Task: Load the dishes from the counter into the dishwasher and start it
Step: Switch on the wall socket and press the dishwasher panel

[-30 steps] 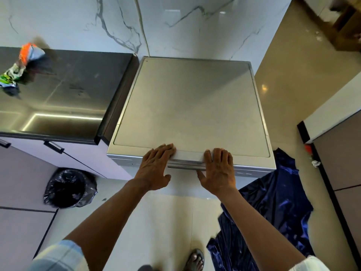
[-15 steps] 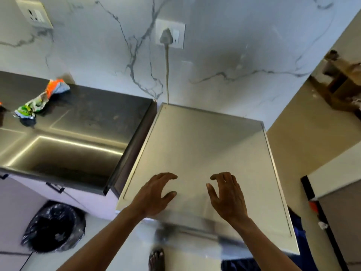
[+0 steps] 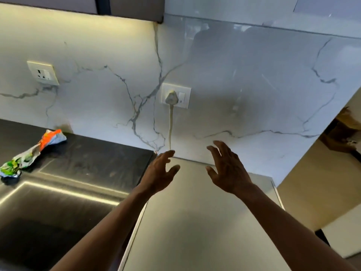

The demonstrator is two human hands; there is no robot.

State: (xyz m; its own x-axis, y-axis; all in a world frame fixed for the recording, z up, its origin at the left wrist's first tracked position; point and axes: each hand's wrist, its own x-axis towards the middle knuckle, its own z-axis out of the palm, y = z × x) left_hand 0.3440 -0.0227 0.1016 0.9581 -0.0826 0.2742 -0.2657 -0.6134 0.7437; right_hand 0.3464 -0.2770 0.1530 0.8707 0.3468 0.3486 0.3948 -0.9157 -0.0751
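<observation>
One second ago both my hands were pressing on the front edge of the dishwasher (image 3: 195, 222). Now my left hand (image 3: 158, 177) and my right hand (image 3: 228, 173) are lifted above its flat top, with the fingers (image 3: 219, 146) spread and loose, holding nothing. My view has gone up to the wall, where the plug (image 3: 171, 97) sits in the socket (image 3: 175, 87). I think the door is closed and I am reaching toward the switch (image 3: 182, 97) beside the plug, so the start should be near. On the dark worktop (image 3: 88, 159) I see only a crumpled wrapper (image 3: 31, 155) and no dishes.
</observation>
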